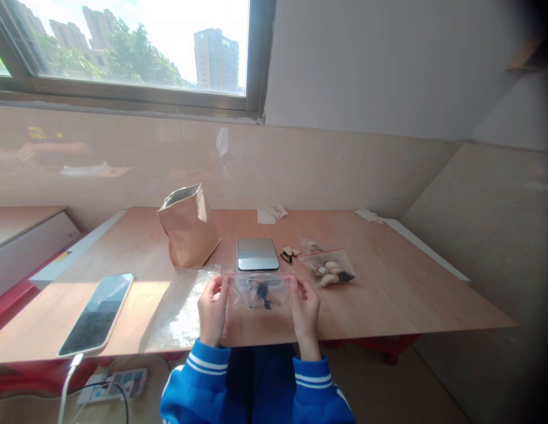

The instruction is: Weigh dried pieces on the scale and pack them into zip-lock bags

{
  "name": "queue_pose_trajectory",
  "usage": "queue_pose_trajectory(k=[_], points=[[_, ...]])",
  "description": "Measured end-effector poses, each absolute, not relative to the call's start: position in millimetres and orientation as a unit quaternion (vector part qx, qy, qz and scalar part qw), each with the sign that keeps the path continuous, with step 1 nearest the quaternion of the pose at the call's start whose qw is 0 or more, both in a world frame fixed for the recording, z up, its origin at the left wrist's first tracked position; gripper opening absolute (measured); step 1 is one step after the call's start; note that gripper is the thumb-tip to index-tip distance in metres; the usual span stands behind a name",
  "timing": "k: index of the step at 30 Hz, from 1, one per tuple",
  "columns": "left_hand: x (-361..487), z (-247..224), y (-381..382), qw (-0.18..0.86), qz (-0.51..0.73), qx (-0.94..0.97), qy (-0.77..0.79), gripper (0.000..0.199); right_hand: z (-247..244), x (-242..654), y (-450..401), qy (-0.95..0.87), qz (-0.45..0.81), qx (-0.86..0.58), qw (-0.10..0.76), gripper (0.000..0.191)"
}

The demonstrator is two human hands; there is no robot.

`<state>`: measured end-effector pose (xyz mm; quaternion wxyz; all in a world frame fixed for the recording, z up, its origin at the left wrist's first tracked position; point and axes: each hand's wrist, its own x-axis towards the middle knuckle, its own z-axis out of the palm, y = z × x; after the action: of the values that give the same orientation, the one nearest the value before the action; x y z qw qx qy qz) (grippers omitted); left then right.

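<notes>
Between my two hands a clear zip bag (245, 294) with a red strip along its top is stretched out over the table's front edge. My left hand (214, 306) pinches its left top corner, and my right hand (305, 303) pinches the right one. Dark, shrivelled pieces (261, 292) lie inside; their kind I cannot make out. Just beyond the bag sits a flat silver scale (258, 254). Right of the scale are a few loose dark and pale dried pieces (289, 254). A filled zip bag (333, 268) with pale and dark pieces lies farther right.
An upright brown paper bag (188, 227) stands at the back left. Flat clear plastic bags (183, 309) lie left of my left hand. A phone (97, 315) with a white cable is at the left front. Crumpled tissues (368, 216) lie along the back edge.
</notes>
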<state>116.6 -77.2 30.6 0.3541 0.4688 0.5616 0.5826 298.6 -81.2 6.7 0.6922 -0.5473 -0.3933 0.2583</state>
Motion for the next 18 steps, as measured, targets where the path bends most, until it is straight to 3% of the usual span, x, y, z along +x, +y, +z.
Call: queue_pose_trajectory(k=[9,18], points=[[122,40,-79,0.4,0.612,0.471,0.494,0.031,9,288,-79,-0.407,0.362,-0.456,0.703,0.033],[119,42,-78,0.402,0.592,0.467,0.519,0.033,9,288,-79,-0.389,0.365,-0.466,0.706,0.029]])
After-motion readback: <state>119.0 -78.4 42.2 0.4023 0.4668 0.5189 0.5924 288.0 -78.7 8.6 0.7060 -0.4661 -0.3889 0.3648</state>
